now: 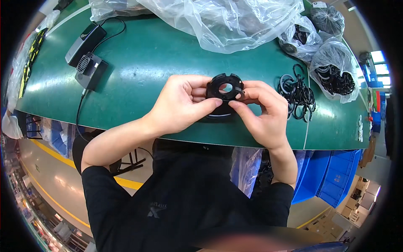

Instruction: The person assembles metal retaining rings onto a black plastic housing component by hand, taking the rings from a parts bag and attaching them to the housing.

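Note:
A round black plastic ring part [215, 89], with notches in its rim and a wide hole through its middle, is held up over the green table. My left hand [182, 98] grips its left side, the thumb on the near face and the fingers behind. On the other side my right hand [264, 107] pinches the rim between thumb and fingers. Just below the ring, a dark curved piece with a shiny edge [221, 114] shows partly behind my thumbs; I cannot tell whether it is joined to the ring.
Black rings [297, 94] lie in a loose pile right of my right hand. Bags of black parts [334, 71] stand beyond them. Clear plastic sheeting [226, 27] covers the far side. A black corded device [89, 69] lies left. Blue crates [336, 176] stand below the table's right edge.

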Tool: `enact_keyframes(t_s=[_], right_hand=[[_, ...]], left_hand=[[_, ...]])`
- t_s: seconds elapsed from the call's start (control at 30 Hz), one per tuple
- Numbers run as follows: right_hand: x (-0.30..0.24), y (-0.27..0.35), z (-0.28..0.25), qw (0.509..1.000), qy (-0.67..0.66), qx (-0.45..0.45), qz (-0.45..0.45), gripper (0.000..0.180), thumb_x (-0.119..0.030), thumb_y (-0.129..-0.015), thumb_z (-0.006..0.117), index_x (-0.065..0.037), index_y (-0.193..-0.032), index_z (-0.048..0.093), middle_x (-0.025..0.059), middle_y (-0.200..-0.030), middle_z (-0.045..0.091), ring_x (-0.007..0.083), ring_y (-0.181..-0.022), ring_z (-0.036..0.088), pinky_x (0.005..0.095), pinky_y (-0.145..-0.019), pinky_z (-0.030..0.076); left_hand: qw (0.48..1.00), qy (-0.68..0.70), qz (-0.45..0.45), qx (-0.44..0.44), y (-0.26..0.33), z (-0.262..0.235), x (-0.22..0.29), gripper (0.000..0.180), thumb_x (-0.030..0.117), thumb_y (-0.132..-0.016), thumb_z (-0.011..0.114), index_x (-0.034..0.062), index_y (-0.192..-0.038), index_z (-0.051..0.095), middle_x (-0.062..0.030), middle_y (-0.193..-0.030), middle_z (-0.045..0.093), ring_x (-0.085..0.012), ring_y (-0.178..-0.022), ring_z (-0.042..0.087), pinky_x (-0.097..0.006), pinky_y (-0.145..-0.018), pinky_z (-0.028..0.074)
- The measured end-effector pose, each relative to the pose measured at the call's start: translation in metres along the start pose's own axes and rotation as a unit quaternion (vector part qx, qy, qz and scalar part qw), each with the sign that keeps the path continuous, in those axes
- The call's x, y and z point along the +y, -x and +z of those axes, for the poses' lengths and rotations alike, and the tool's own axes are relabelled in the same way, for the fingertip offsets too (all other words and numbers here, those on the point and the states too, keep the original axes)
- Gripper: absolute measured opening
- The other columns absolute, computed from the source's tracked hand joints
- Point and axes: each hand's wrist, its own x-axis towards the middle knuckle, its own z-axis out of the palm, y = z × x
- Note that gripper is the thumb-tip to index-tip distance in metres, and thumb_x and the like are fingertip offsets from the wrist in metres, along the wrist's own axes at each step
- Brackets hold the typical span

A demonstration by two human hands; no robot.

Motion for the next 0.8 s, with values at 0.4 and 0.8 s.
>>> enact_keyframes(t_s=[0.4, 0.8], right_hand=[[-0.001, 0.006, 0.010, 0.994, -0.061, 0.071, 0.048, 0.035, 0.005, -0.071, 0.070, 0.001, -0.103, 0.056, 0.0098, -0.089, 0.063, 0.0134, -0.073, 0.062, 0.0237, -0.063, 0.052], [-0.005, 0.002, 0.005, 0.979, -0.168, 0.025, 0.115, 0.053, 0.006, -0.074, 0.066, 0.000, -0.123, 0.047, 0.0101, -0.091, 0.063, 0.0120, -0.076, 0.060, 0.0235, -0.068, 0.049]], left_hand=[[1.000, -0.009, 0.026, 0.013, 0.002, 0.001, 0.001, 0.031, -0.002, -0.081, 0.058, -0.0068, -0.112, 0.054, -0.0082, -0.098, 0.063, -0.0097, -0.087, 0.059, -0.022, -0.076, 0.049], [1.000, 0.028, 0.009, -0.003, 0.001, 0.002, 0.001, 0.033, -0.002, -0.082, 0.058, -0.0068, -0.115, 0.053, -0.0103, -0.104, 0.061, -0.0125, -0.093, 0.059, -0.025, -0.082, 0.049]])
